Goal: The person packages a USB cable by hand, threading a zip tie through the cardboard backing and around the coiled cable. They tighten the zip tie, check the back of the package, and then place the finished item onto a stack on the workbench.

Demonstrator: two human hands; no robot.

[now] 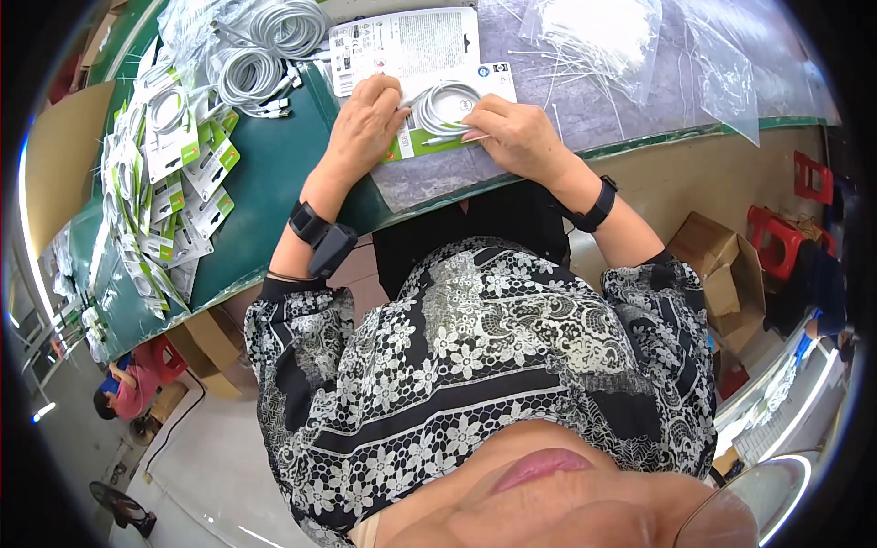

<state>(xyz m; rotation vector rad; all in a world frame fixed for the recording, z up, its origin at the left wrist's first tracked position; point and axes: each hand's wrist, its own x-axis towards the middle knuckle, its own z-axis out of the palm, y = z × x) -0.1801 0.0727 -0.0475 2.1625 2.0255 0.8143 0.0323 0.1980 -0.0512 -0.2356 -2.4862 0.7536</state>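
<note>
A coiled white cable (445, 108) lies on a white-and-green packaging card (499, 84) near the front edge of the table. At the coil's left side, my left hand (368, 121) is closed, its thumb and forefinger pinching the edge of the loops. My right hand (516, 135) grips the coil's right side between thumb and bent fingers. Something thin and pale shows by the right fingertips, too small to name for certain. Just beyond my left hand lies another printed white card (406, 44), flat on the table.
Coiled grey-white cables (251, 78) lie at the back left. Left of me, carded cables (169, 196) are heaped on the green tabletop (274, 169). White cable ties (594, 36) spill from a clear bag at the back right. A cardboard box (717, 265) stands below, to the right.
</note>
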